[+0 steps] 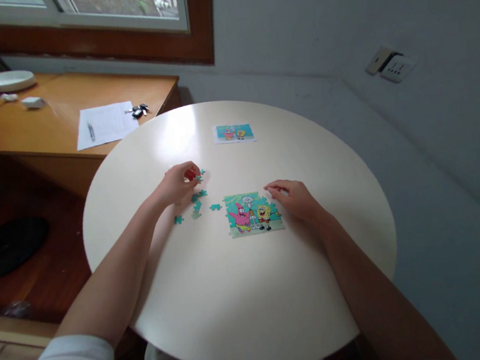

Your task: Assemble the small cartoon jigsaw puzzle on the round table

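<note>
On the round white table, a mostly joined jigsaw puzzle (250, 216) shows cartoon figures on a teal background. My left hand (179, 181) curls its thumb and fingertips around a small teal puzzle piece (199, 179), beyond the other loose ones. Several loose puzzle pieces (197, 206) lie below and beside that hand, and a single piece (216, 207) sits just left of the puzzle. At the puzzle's upper right corner is my right hand (291, 196), with thumb and index finger drawn together; anything between their tips is too small to make out.
A picture card (234, 133) with the same cartoon scene lies at the far side of the white table (246, 306). Left of it, a wooden desk (60, 125) holds paper (106, 126), a pen, keys (139, 110) and a white dish (7, 81). A wall rises at the right.
</note>
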### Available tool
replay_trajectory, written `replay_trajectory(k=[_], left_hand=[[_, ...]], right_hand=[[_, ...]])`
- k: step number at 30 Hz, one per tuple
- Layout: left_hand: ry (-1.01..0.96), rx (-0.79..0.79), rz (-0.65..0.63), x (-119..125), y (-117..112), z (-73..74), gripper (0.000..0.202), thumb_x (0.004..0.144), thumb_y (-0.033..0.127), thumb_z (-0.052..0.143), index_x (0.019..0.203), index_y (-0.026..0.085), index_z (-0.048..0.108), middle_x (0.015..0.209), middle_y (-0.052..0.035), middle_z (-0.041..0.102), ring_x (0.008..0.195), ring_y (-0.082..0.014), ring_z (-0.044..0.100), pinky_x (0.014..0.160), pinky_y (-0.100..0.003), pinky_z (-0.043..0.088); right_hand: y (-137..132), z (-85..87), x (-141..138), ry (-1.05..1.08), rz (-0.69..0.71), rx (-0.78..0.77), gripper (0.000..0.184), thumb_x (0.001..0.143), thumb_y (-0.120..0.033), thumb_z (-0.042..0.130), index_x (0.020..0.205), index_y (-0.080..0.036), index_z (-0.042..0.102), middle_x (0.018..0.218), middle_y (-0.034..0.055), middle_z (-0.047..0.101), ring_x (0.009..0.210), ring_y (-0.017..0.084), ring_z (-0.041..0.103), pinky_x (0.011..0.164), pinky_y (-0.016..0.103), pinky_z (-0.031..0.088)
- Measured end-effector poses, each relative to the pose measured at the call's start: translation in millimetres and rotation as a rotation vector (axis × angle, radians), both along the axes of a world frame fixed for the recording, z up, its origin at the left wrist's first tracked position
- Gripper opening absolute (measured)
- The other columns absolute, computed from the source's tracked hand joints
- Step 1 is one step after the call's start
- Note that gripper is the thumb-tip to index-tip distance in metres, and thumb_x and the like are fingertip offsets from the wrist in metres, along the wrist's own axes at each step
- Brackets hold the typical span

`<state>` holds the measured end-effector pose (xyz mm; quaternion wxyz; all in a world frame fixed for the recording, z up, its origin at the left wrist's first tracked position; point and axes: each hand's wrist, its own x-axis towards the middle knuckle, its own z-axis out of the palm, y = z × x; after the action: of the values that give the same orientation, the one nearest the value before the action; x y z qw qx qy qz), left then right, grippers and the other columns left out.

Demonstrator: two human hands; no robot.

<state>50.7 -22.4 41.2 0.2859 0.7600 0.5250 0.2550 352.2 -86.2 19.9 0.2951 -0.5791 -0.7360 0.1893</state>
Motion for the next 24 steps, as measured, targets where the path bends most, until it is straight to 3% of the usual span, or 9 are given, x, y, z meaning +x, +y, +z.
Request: replay_trajectory(k=[5,12,20,24], left_hand=[[-0.222,-0.108,0.025,2,-2,3.8,0.012,0.070,0.023,0.057,0.080,0.016,0.055,0.078,-0.0069,0.064,0.075,-0.0175,0.063,0.061,-0.028,0.047],[-0.345,-0.164,-0.043,13,-10,6.9,0.017,0.066,0.024,0.063,0.080,0.017,0.057,0.073,-0.0039,0.062,0.070,-0.0148,0.060,0.062,-0.029,0.047],[-0.317,-0.265,-0.275,34,-24,6.4,0.018,0.069,0.028,0.062,0.084,0.019,0.057,0.058,0.0020,0.055,0.055,-0.0104,0.050,0.052,-0.026,0.041],[-0.312,-0.230,-0.362,42,-29,5.2,0.015,0.071,0.026,0.061,0.082,0.017,0.055,0.056,0.0036,0.053,0.053,-0.0091,0.049,0.051,-0.023,0.040]], right_hand=[[0,0.6,-1,-0.006,0.000,0.001,0.025,0.081,-0.028,0.051,0.084,-0.019,0.074,0.082,0.0046,0.074,0.073,0.018,0.065,0.071,0.028,0.048],[-1,2.3,-1,-0.021,0.000,0.004,0.024,0.082,-0.026,0.051,0.084,-0.020,0.074,0.083,0.0043,0.074,0.074,0.018,0.065,0.071,0.028,0.048],[-2,-0.4,-9,-0.044,0.043,0.022,0.024,0.083,-0.023,0.050,0.083,-0.019,0.073,0.085,0.0055,0.074,0.077,0.019,0.066,0.073,0.029,0.047],[-3,-2.4,-14,-0.009,0.074,0.077,0.020,0.082,-0.022,0.052,0.081,-0.019,0.072,0.084,0.0059,0.074,0.077,0.019,0.066,0.074,0.030,0.048]])
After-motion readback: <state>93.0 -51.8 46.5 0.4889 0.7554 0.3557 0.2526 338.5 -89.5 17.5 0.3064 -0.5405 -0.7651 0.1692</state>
